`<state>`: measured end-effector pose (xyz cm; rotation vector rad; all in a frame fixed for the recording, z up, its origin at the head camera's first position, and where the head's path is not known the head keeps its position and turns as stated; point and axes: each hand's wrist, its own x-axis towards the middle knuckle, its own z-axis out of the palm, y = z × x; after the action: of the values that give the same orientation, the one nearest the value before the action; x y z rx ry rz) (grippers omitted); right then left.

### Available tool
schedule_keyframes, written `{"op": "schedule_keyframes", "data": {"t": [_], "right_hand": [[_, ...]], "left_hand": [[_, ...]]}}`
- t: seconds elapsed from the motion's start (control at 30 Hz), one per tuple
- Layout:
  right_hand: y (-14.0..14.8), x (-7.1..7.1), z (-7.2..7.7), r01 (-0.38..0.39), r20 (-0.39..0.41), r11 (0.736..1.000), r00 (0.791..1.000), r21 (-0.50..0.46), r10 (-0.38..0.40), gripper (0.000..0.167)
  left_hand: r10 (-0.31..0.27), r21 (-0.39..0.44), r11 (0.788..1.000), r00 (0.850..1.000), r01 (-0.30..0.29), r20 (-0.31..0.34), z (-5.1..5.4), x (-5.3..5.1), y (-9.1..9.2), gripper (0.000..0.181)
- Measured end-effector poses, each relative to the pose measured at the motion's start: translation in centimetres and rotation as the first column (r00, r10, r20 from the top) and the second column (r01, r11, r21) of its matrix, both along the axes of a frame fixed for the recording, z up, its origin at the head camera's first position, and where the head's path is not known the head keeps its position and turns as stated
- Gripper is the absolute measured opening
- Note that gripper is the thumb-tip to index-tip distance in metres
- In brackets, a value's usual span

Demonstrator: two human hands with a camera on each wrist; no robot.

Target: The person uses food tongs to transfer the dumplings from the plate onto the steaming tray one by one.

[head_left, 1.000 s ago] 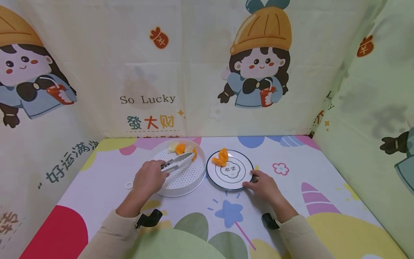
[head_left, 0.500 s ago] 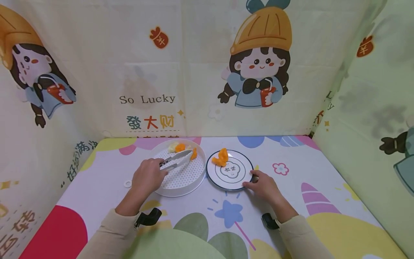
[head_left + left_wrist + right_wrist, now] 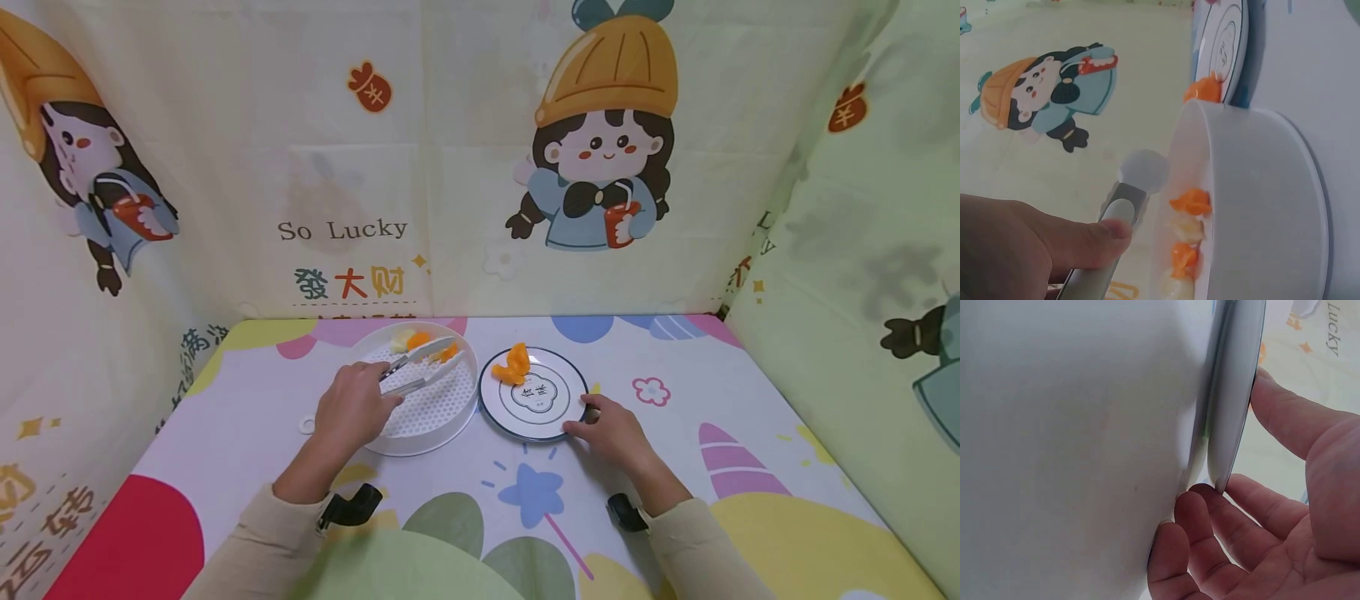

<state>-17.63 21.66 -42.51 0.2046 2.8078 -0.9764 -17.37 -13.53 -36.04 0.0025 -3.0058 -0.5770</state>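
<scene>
My left hand (image 3: pixel 356 406) grips metal tongs (image 3: pixel 408 360) by their handle. The tongs' arms stand apart above a white round tray (image 3: pixel 408 443) with a perforated bottom, their tips over an orange piece (image 3: pixel 448 353) that they partly hide. Beside it in the tray lie another orange piece (image 3: pixel 417 340) and pale pieces (image 3: pixel 400 340); the left wrist view shows orange (image 3: pixel 1191 201) and pale chunks (image 3: pixel 1186 230) along the wall. My right hand (image 3: pixel 611 429) holds the near right rim of a blue-edged white plate (image 3: pixel 555 408), thumb on top. Orange pieces (image 3: pixel 516 365) lie on its far left part.
Tray and plate stand side by side, almost touching, on a table with a colourful printed cover (image 3: pixel 645 467). A small white ring (image 3: pixel 306 425) shows left of the tray. Printed cloth walls (image 3: pixel 465 167) close off the back and both sides.
My left hand has drifted a little right, bringing the tongs' tips further over the orange piece at the tray's right. My right hand and the plate have stayed still.
</scene>
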Motion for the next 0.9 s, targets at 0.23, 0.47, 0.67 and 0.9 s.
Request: {"op": "schedule_keyframes", "data": {"t": [0.23, 0.47, 0.67, 0.9], "right_hand": [[-0.1, 0.1, 0.0, 0.005, -0.004, 1.000, 1.000, -0.003, -0.005, 0.071], [-0.1, 0.0, 0.0, 0.001, -0.007, 1.000, 1.000, -0.001, -0.001, 0.070], [0.1, 0.0, -0.1, -0.001, -0.005, 1.000, 1.000, -0.005, 0.001, 0.072], [0.1, -0.1, -0.2, -0.004, -0.010, 1.000, 1.000, -0.008, 0.004, 0.071]], "left_hand": [[-0.058, -0.009, 0.998, 0.998, 0.057, -0.013, 0.1, 0.4, 1.4, 0.058], [-0.096, -0.019, 0.995, 0.995, 0.096, -0.014, 0.0, 0.3, 3.1, 0.058], [-0.122, -0.048, 0.991, 0.993, 0.121, -0.010, -0.3, 0.3, 4.8, 0.057], [-0.148, -0.085, 0.986, 0.989, 0.146, -0.013, -0.6, -0.1, 6.2, 0.055]]}}
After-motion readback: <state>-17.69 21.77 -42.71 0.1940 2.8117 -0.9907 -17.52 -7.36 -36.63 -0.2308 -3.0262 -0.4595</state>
